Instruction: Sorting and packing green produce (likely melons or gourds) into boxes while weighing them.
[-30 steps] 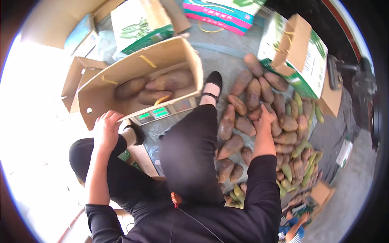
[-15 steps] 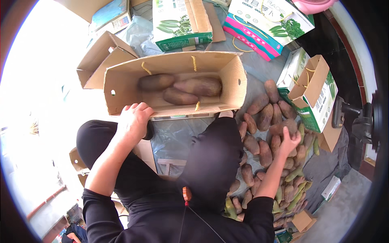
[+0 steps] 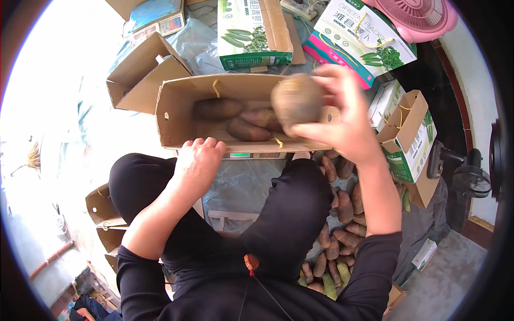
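An opened cardboard box [image 3: 179, 134] with yellow cord handles lies before my knees, and several large brown root vegetables [image 3: 248, 130] rest inside it. The fingers of my left hand [image 3: 199, 166] curl over the box's near edge. Above the box's right end, my right hand [image 3: 342, 112] grips another brown root vegetable [image 3: 297, 104], blurred by motion. It partly hides the box's right side and a root vegetable below. Under the box's near edge shows a flat device [image 3: 257, 155] with a small green panel.
More brown roots [image 3: 345, 206] and green radishes [image 3: 329, 286] lie on the floor to my right. Printed cartons [image 3: 257, 37] stand beyond the box and at the right [image 3: 409, 144]. An open carton [image 3: 147, 75] sits far left, a pink fan [image 3: 420, 18] far right.
My right hand has lifted a brown root vegetable from the pile on the right and carried it up and left over the box. My left hand stays on the box's near edge.
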{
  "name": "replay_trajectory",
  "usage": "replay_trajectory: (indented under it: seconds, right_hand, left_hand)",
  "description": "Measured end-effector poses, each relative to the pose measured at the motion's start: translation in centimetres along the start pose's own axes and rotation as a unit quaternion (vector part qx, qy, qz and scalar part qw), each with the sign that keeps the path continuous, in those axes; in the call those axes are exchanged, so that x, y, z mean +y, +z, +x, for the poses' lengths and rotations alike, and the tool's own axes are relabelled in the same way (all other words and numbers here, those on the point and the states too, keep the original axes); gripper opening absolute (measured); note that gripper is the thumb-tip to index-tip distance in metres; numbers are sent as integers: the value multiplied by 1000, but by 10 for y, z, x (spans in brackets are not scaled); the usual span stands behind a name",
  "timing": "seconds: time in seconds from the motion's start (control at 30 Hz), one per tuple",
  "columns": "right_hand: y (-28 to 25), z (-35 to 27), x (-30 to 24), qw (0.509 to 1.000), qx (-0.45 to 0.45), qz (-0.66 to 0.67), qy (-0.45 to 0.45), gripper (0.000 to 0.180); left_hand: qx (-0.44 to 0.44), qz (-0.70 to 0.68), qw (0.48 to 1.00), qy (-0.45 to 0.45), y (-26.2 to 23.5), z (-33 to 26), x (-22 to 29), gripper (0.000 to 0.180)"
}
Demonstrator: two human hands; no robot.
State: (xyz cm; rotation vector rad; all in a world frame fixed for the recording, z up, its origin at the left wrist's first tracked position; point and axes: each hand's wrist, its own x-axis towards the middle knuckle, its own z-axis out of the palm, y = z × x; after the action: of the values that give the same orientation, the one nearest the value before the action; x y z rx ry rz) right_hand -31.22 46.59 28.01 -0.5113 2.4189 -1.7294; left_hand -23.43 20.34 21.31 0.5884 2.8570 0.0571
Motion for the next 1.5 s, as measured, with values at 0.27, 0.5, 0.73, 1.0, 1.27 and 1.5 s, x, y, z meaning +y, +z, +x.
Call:
replay_trajectory:
  seconds: [0.27, 0.5, 0.73, 1.0, 1.27, 1.5]
  right_hand:
    - [122, 73, 35, 940, -248, -231, 49, 74]
    - [149, 85, 53, 926, -287, -237, 63, 88]
    - [36, 29, 13, 989, -125, 39, 70, 40]
    - [-31, -166, 73, 926, 314, 130, 165, 23]
    - [78, -401, 183, 858, 326, -62, 391, 21]
    - [161, -532, 187, 782, 233, 2, 578, 19]
  left_hand:
    - [12, 19, 999, 22, -9, -3, 3, 11]
    - [-32, -12, 999, 9, -13, -2, 2, 25]
    - [54, -11, 998, 25, -4, 3, -2, 18]
    - [18, -53, 998, -1, -13, 5, 9, 33]
    - [37, -78, 996, 27, -3, 8, 4, 38]
    - [-3, -40, 999, 10, 1, 7, -10, 38]
